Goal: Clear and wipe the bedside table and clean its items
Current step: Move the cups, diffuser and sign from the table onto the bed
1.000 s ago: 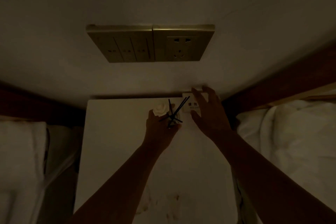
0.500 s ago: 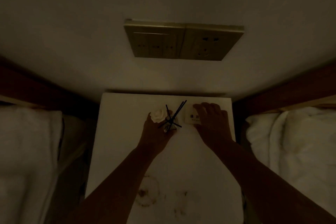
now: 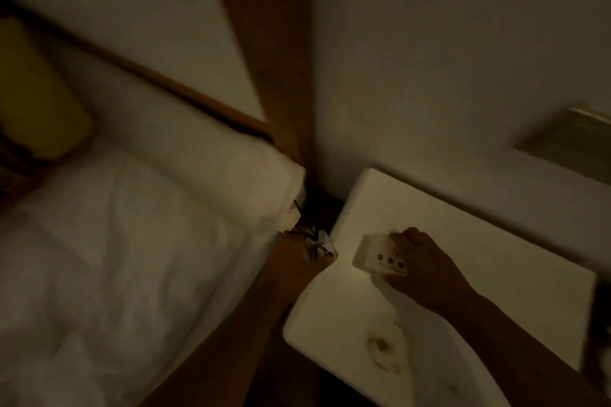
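Observation:
The white bedside table [image 3: 479, 261] fills the lower right and carries brown ring stains [image 3: 382, 349] near its front. My left hand [image 3: 297, 264] is off the table's left edge, over the gap beside the bed, shut on a small glass reed diffuser [image 3: 317, 246] with black sticks and a white rose [image 3: 289, 218]. My right hand [image 3: 425, 269] stays over the tabletop, gripping a small white card [image 3: 378, 256] with dark printed marks. The view is dim and blurred.
A bed with white bedding [image 3: 115, 258] lies on the left, with a yellow cushion [image 3: 36, 89] at its far end. A dark wooden post [image 3: 274, 59] rises between bed and table. A brass switch plate [image 3: 575, 142] sits on the wall at right.
My head turned left, bringing the left bed into view. My left hand carried the diffuser off the table toward the bed. My right hand closed on the card and lifted it.

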`<state>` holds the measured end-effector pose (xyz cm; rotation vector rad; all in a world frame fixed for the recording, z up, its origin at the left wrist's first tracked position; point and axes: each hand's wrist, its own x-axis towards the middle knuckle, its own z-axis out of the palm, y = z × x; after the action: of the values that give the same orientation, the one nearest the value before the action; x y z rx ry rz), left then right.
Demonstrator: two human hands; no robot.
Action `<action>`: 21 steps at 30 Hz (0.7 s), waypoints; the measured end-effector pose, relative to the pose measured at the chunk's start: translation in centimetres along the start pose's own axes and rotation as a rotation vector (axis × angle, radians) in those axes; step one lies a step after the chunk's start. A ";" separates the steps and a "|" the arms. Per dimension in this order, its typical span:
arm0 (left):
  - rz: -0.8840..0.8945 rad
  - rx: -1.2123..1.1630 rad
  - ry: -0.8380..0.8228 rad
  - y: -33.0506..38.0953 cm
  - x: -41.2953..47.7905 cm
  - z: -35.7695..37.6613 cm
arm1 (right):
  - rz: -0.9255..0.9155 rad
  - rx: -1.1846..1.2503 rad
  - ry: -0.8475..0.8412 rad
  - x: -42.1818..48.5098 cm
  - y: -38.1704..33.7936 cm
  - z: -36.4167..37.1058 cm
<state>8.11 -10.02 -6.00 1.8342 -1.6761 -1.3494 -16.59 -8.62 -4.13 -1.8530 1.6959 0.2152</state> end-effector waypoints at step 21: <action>-0.395 -0.241 0.952 -22.3 -11.8 -24.4 | -0.826 -0.349 -0.052 15.1 -42.5 8.0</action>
<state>42.34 -2.08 -5.42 2.1883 -0.6605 -0.5418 28.36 -17.45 -4.42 -2.6078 0.7705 0.2141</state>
